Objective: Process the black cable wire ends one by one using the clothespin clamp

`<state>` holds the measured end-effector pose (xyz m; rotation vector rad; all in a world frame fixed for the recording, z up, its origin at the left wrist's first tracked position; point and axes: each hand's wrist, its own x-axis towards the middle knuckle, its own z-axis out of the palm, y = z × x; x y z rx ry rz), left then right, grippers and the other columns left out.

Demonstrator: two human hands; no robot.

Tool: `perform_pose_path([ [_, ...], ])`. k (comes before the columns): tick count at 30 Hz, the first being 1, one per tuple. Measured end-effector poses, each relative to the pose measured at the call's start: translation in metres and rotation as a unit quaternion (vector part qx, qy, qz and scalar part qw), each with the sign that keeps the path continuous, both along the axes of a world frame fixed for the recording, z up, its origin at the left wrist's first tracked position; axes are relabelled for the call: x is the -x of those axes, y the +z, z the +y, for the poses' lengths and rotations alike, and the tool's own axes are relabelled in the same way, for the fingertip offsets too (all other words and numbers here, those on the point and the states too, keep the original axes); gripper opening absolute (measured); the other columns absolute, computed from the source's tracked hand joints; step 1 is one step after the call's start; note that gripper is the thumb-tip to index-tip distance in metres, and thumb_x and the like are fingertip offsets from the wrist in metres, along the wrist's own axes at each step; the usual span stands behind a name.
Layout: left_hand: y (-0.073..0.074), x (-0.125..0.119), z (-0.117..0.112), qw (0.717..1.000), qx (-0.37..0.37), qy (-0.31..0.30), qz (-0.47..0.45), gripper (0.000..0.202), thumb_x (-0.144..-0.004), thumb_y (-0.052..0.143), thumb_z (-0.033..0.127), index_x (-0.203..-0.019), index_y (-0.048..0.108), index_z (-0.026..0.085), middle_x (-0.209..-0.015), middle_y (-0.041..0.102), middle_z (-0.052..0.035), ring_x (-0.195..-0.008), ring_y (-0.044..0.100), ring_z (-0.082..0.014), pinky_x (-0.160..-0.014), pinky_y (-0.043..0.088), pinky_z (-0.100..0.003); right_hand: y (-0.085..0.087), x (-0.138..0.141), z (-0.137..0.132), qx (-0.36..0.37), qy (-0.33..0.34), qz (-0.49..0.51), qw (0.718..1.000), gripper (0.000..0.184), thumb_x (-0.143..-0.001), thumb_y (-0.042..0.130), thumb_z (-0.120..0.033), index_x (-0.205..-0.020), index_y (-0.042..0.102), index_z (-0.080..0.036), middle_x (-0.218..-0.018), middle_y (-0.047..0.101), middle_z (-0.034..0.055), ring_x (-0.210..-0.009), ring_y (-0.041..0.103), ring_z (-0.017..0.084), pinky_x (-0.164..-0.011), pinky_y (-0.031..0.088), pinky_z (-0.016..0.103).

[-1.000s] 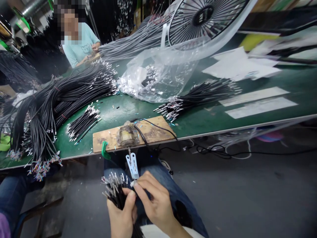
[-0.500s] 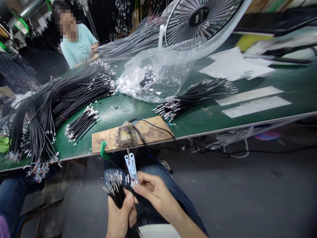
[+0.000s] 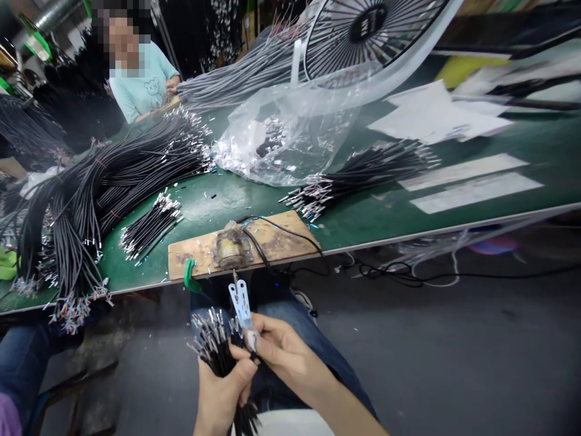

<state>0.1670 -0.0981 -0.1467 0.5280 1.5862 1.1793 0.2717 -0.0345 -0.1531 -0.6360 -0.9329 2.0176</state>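
My left hand (image 3: 223, 387) is closed around a bundle of black cables (image 3: 218, 356), whose stripped silvery ends fan out above the fist. Close by on the right, my right hand (image 3: 290, 358) pinches a single black cable (image 3: 254, 357) just below a light-blue clip (image 3: 240, 303). The fingers hide most of that cable and its end. The clip looks like a clothes peg and sits on the shaft of a small motor (image 3: 230, 248). That motor is fixed to a wooden board (image 3: 288, 233) at the table's front edge.
A green clamp (image 3: 190, 275) grips the board's left end. Short cut cables (image 3: 152, 227), long black cables (image 3: 104, 175) and another pile (image 3: 358, 172) lie on the green table (image 3: 204, 203). Behind are a plastic bag (image 3: 295, 133), a fan (image 3: 367, 30) and a person (image 3: 143, 85).
The fingers of my right hand have shifted slightly below the clip, and a dark piece of cable now shows between them. My left thumb has moved toward the right hand.
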Motion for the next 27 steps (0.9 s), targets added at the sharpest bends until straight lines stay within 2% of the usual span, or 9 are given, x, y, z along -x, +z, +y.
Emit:
perform_pose_path([
  [2,0.006,0.001,0.003,1.0,-0.015,0.003,0.018,0.034,-0.051,0.079,0.044,-0.053,0.063,0.014,-0.043,0.05,-0.0004,-0.038,0.044,-0.0085,-0.039,0.035,-0.022,-0.001,-0.002,0.004,0.091,0.071,0.045,0.992,0.046,-0.06,0.073,-0.056,-0.062,0.052,-0.015,-0.058,0.044,-0.0021,-0.054,0.043,0.01,-0.055,0.037,0.024],
  [5,0.014,0.002,0.006,0.998,-0.028,0.017,0.058,0.023,-0.05,0.08,0.034,-0.05,0.065,0.017,-0.054,0.06,-0.0036,-0.055,0.058,-0.0172,-0.057,0.048,-0.028,-0.001,-0.01,0.012,0.085,0.104,-0.014,0.991,0.044,-0.058,0.076,-0.053,-0.065,0.057,-0.014,-0.061,0.048,-0.0008,-0.059,0.045,0.011,-0.058,0.038,0.024],
  [9,0.023,0.001,0.005,0.986,-0.036,0.049,0.155,0.016,-0.05,0.08,0.028,-0.049,0.066,0.019,-0.051,0.06,-0.0019,-0.052,0.059,-0.0178,-0.058,0.05,-0.03,0.005,-0.017,0.03,-0.003,0.044,-0.108,0.993,0.043,-0.063,0.071,-0.054,-0.063,0.057,-0.014,-0.062,0.051,0.0,-0.061,0.045,0.012,-0.056,0.036,0.024],
  [13,0.027,0.001,-0.002,0.961,-0.059,0.092,0.254,0.014,-0.049,0.08,0.029,-0.052,0.067,0.023,-0.057,0.065,-0.0021,-0.06,0.063,-0.021,-0.06,0.053,-0.031,0.018,-0.007,0.046,-0.024,-0.001,-0.108,0.994,0.056,-0.067,0.059,-0.067,-0.06,0.055,-0.012,-0.054,0.042,-0.0032,-0.052,0.033,0.008,-0.049,0.027,0.022],
  [16,0.028,0.002,-0.003,0.953,-0.07,0.105,0.277,0.013,-0.05,0.079,0.03,-0.052,0.068,0.023,-0.058,0.066,-0.0026,-0.061,0.063,-0.0218,-0.065,0.054,-0.033,0.022,0.008,0.05,0.02,0.018,-0.061,0.998,0.057,-0.063,0.061,-0.069,-0.059,0.055,-0.013,-0.055,0.046,-0.0019,-0.052,0.036,0.008,-0.048,0.026,0.022],
  [19,0.029,0.001,0.001,0.952,-0.08,0.106,0.276,0.015,-0.051,0.08,0.03,-0.052,0.068,0.022,-0.059,0.066,-0.0027,-0.065,0.063,-0.0218,-0.074,0.053,-0.035,0.017,0.022,0.048,0.101,0.065,0.061,0.991,0.054,-0.061,0.066,-0.066,-0.066,0.059,-0.013,-0.062,0.053,0.0009,-0.053,0.039,0.008,-0.049,0.029,0.022],
  [22,0.028,-0.002,0.006,0.955,-0.089,0.1,0.266,0.021,-0.065,0.074,0.035,-0.063,0.066,0.016,-0.066,0.066,-0.002,-0.069,0.063,-0.0172,-0.074,0.052,-0.034,0.008,0.03,0.046,0.151,0.076,0.159,0.973,0.055,-0.058,0.068,-0.067,-0.066,0.059,-0.014,-0.063,0.054,0.0019,-0.051,0.038,0.008,-0.048,0.028,0.021],
  [25,0.025,-0.004,0.009,0.958,-0.089,0.09,0.258,0.024,-0.081,0.06,0.034,-0.074,0.063,0.012,-0.072,0.066,-0.0005,-0.069,0.062,-0.0121,-0.07,0.052,-0.031,0.008,0.033,0.045,0.155,0.045,0.147,0.976,0.054,-0.057,0.07,-0.065,-0.059,0.055,-0.013,-0.057,0.051,0.0009,-0.05,0.037,0.008,-0.047,0.027,0.022],
  [27,0.024,-0.005,0.011,0.959,-0.084,0.084,0.257,0.022,-0.075,0.066,0.033,-0.068,0.064,0.012,-0.067,0.065,0.0004,-0.066,0.062,-0.0128,-0.069,0.051,-0.031,0.013,0.033,0.045,0.154,0.008,0.107,0.982,0.053,-0.054,0.073,-0.063,-0.058,0.053,-0.014,-0.055,0.047,-0.0009,-0.049,0.036,0.008,-0.048,0.027,0.022],
])
